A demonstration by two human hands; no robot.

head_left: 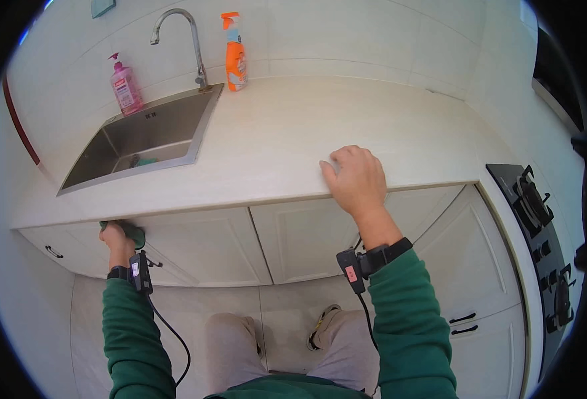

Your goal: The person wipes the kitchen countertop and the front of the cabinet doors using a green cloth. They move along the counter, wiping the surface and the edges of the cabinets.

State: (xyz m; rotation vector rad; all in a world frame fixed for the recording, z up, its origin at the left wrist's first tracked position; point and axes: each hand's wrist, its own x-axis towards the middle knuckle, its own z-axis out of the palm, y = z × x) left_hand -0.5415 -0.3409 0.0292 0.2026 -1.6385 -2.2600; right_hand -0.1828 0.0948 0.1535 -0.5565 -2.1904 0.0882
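Low on the left, my left hand (115, 237) is closed on a dark green cloth (132, 233), pressing it to the white cabinet front (194, 243) just under the counter edge. Part of the cloth is hidden behind the hand. My right hand (358, 175) rests on the pale countertop (293, 149) near its front edge. Its fingers bend down onto the surface, with the thumb apart from them, and nothing shows in its grasp. Both wrists wear black straps with small cabled devices.
A steel sink (150, 139) with a green item (148, 161) inside lies at the left, below a curved faucet (195, 46). Behind stand a pink pump bottle (126, 88) and an orange spray bottle (235, 60). A black gas stove (539, 246) borders the right side.
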